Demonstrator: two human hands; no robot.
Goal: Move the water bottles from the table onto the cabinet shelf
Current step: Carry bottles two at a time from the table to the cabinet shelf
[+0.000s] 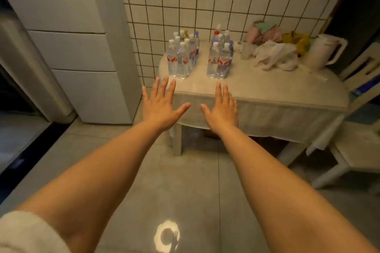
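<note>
The water bottles are clear with red and white labels and white caps, and some far ones have purple caps. The bench has a pale cream cloth. The wall has white square tiles with dark lines, and the jug at the right is white.

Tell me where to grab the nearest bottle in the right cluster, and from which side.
Take the front bottle of the right cluster around its labelled mid-body, coming from the near table edge with the right hand. It stands upright with its front face clear, while other bottles crowd behind it, so a front approach probably avoids knocking them.
</note>
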